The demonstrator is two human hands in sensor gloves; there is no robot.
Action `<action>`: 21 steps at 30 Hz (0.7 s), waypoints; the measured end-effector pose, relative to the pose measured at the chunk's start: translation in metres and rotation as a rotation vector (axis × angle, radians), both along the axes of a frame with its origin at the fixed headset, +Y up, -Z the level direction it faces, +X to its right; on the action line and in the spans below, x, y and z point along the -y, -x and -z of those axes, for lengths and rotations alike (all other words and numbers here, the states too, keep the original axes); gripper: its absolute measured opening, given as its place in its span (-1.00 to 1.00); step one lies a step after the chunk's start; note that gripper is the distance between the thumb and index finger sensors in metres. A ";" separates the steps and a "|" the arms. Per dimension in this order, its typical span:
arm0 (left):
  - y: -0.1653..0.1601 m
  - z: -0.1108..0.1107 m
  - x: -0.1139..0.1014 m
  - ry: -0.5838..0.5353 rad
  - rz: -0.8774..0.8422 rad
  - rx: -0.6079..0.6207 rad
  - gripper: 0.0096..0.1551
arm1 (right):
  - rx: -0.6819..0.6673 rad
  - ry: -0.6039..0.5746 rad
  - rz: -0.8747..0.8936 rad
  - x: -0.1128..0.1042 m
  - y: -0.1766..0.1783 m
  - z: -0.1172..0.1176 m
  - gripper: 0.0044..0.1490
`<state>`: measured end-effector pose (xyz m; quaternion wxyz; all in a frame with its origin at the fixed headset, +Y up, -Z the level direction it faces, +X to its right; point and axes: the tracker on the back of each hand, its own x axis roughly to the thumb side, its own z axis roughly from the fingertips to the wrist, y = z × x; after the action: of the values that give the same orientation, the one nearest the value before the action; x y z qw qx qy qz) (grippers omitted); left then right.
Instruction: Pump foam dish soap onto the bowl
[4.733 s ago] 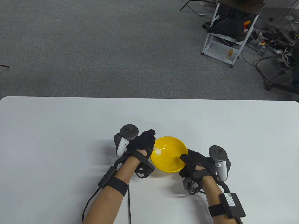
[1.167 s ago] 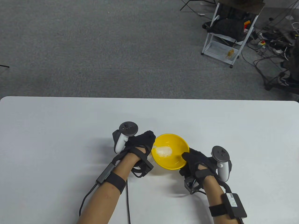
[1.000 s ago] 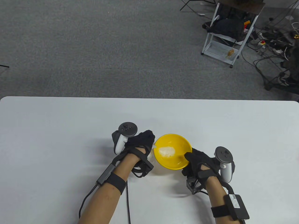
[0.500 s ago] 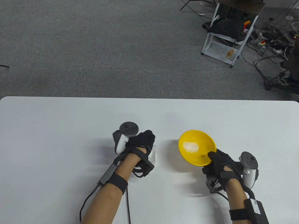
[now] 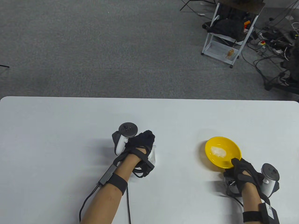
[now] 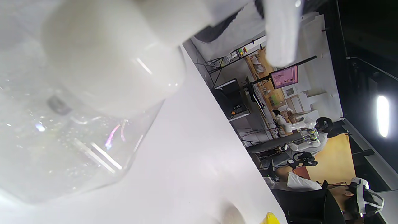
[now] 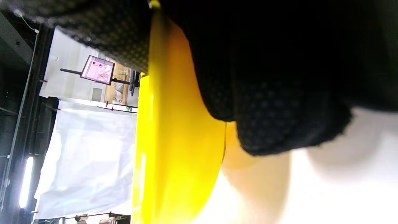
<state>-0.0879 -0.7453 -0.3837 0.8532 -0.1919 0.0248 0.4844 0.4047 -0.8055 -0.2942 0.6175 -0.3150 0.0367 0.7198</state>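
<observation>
Fingers of right hand pinch yellow bowl rim; left hand covers unlabelled soap bottle, grip unclear

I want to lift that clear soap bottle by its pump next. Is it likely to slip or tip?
The soap bottle looks like smooth, glossy clear plastic, so probably slick in a glove. Its body looks wide and seems partly filled, so it is likely stable standing on the table. The pump head looks bulky; lifting by it alone may let the body swing.
</observation>
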 end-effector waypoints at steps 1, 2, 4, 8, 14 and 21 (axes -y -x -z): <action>0.000 0.000 0.000 -0.001 0.002 -0.001 -0.21 | -0.004 0.004 -0.002 0.000 0.000 -0.001 -0.17; 0.000 0.000 0.000 -0.001 0.002 -0.003 -0.21 | -0.009 0.008 -0.003 0.001 0.000 -0.001 -0.17; 0.000 0.001 0.000 0.001 0.005 0.002 -0.21 | -0.016 0.018 -0.013 0.002 0.000 -0.001 -0.17; 0.000 0.000 0.000 0.003 0.005 0.005 -0.21 | -0.007 0.037 -0.030 0.004 -0.002 -0.001 -0.17; 0.002 -0.001 0.002 0.004 -0.024 -0.008 -0.20 | -0.026 0.075 -0.032 0.004 -0.003 -0.002 -0.12; 0.002 -0.001 0.002 0.002 -0.004 -0.024 -0.20 | -0.100 0.031 -0.115 -0.004 -0.003 -0.007 0.06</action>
<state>-0.0898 -0.7472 -0.3825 0.8517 -0.1869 0.0349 0.4884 0.4073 -0.8019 -0.2876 0.5676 -0.2895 0.0605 0.7683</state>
